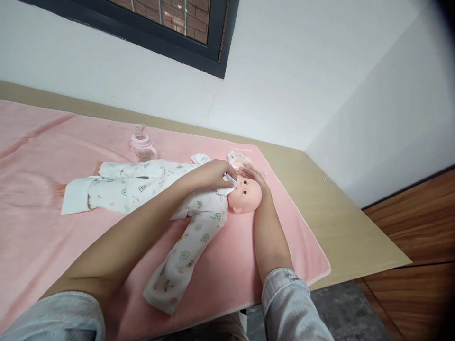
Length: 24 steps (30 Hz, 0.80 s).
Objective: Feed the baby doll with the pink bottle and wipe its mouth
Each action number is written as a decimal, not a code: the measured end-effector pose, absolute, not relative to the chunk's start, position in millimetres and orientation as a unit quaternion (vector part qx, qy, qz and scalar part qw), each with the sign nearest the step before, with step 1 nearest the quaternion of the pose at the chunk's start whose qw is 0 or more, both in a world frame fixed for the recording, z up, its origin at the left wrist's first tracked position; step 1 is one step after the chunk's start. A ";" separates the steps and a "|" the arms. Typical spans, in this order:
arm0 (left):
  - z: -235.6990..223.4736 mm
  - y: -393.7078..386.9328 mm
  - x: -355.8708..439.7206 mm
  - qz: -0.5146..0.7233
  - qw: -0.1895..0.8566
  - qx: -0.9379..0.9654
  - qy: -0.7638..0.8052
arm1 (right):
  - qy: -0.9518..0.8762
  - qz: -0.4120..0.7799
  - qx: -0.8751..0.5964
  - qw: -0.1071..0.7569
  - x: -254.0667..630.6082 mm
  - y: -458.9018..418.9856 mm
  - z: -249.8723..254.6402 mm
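Note:
A baby doll (250, 201) lies on its back on a pink blanket (227, 265), its head toward the right, dressed in a white printed outfit (128, 187). My left hand (212, 174) pinches a white wipe (229, 183) at the doll's mouth and chin. On the far side of the doll's head, my right hand (254, 176) rests against it with the fingers stretched out. Just beyond those fingers is a small crinkled plastic packet (237, 158), partly hidden by my hands. One sleeve of the outfit reaches toward me.
A pink baby bottle (142, 146) stands on the blanket beyond the doll's legs. The wooden tabletop (320, 227) shows at the right and along the wall. A dark-framed window (216, 52) is above, and brown wooden panels (419, 227) stand at the right.

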State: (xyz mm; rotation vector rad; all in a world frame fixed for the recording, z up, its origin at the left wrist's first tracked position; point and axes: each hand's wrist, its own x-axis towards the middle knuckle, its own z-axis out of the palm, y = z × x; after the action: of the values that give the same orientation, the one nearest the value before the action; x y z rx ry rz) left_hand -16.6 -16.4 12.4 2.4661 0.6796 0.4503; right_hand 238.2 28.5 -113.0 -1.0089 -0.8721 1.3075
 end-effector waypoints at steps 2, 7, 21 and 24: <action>13.6 -17.0 -16.4 0.171 0.264 0.912 0.263 | -0.382 0.554 -0.439 0.595 237.9 28.1 -113.2; 14.1 -16.2 -16.4 0.166 0.263 0.908 0.279 | -0.378 0.550 -0.438 0.603 237.5 28.3 -114.0; 11.8 -12.6 -15.1 0.203 0.218 0.912 0.282 | -0.329 0.583 -0.412 0.618 241.7 35.3 -120.4; 10.2 -10.5 -15.0 0.211 0.197 0.913 0.289 | -0.334 0.584 -0.410 0.616 242.4 37.1 -121.4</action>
State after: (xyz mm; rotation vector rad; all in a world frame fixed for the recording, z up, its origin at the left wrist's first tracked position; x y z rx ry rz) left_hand -15.0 -10.5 10.2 2.5565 0.8081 0.5920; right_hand 242.4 37.1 -121.4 -0.9453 -0.7704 1.3448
